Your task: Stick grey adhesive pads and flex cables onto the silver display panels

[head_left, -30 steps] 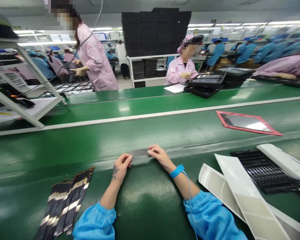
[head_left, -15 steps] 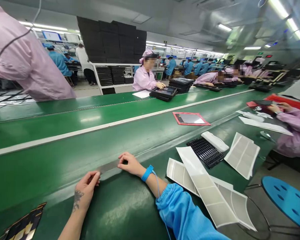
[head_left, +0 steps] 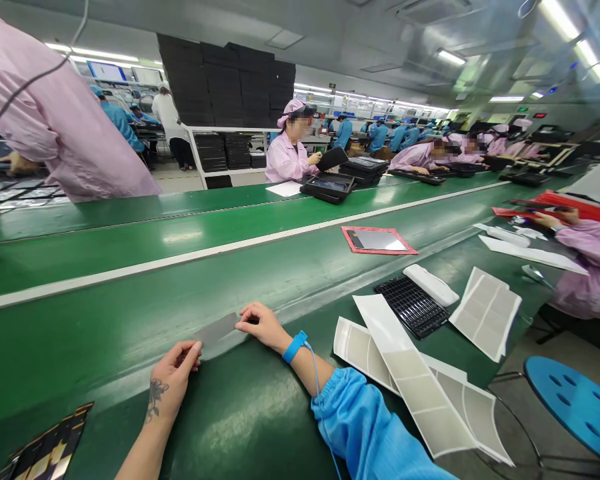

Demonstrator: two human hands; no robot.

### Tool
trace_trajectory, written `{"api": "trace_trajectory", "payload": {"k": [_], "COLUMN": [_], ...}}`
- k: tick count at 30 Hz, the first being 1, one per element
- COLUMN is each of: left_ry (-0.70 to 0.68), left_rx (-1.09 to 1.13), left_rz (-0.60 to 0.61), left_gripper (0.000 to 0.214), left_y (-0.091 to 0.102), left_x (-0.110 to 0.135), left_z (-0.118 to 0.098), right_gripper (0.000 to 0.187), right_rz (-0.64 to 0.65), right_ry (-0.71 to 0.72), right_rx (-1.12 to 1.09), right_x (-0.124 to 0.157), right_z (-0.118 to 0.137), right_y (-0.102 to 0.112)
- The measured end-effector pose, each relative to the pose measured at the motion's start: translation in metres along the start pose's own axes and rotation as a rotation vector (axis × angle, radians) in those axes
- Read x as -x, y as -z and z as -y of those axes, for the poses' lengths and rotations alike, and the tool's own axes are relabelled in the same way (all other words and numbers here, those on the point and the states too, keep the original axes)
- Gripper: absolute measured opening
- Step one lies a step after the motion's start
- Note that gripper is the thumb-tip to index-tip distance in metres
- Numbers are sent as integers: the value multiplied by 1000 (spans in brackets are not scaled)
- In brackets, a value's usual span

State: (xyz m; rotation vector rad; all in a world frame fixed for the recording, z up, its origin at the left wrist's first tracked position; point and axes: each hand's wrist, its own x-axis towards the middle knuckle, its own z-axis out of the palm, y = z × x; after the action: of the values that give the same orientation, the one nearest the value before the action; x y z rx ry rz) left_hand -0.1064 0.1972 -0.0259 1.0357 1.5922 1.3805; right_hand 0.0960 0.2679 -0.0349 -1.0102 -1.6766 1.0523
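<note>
A thin grey film piece (head_left: 219, 329) spans the gap between my two hands, low over the green table. My left hand (head_left: 176, 363) pinches its left end between thumb and fingers. At its right end, the thumb and index finger of my right hand (head_left: 264, 328) are closed on the edge. A blue wrist strap (head_left: 295, 347) with a thin cord circles my right wrist. Right of that arm lie white backing sheets (head_left: 420, 373) with grey rectangular pieces on them, overlapping one another.
A black ribbed tray (head_left: 413, 305) and a white oblong item (head_left: 431, 285) lie beyond the sheets. A flat panel on a red-edged wrap (head_left: 347, 235) rests on the green belt (head_left: 145, 287). Dark gold-marked strips (head_left: 55, 447) lie at lower left. A blue stool (head_left: 573, 400) stands right. Co-workers sit around.
The grey film shows more of its face, and my right fingers have drawn closer together. The red-edged panel has shifted slightly left. A co-worker opposite has lifted a black tray-like piece.
</note>
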Motion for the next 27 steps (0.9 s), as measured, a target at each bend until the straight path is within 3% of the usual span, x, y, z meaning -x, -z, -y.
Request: {"api": "trace_trajectory", "payload": {"k": [9, 17, 20, 27], "left_ry": [-116, -115, -107, -93], "left_rx": [5, 1, 15, 39], "left_rz": [34, 8, 3, -59], "left_gripper": [33, 30, 30, 36], "left_y": [-3, -6, -6, -7], "left_x": [6, 7, 8, 8], "left_z": [-6, -7, -9, -9], "right_gripper": [26, 26, 23, 42], "right_rz": [-31, -18, -40, -100], "right_ry": [39, 155, 217, 344], "right_rx": [-14, 83, 161, 333], "right_x": [-1, 6, 15, 40], "right_z": [-8, 3, 10, 17], "right_y": [2, 0, -7, -37]}}
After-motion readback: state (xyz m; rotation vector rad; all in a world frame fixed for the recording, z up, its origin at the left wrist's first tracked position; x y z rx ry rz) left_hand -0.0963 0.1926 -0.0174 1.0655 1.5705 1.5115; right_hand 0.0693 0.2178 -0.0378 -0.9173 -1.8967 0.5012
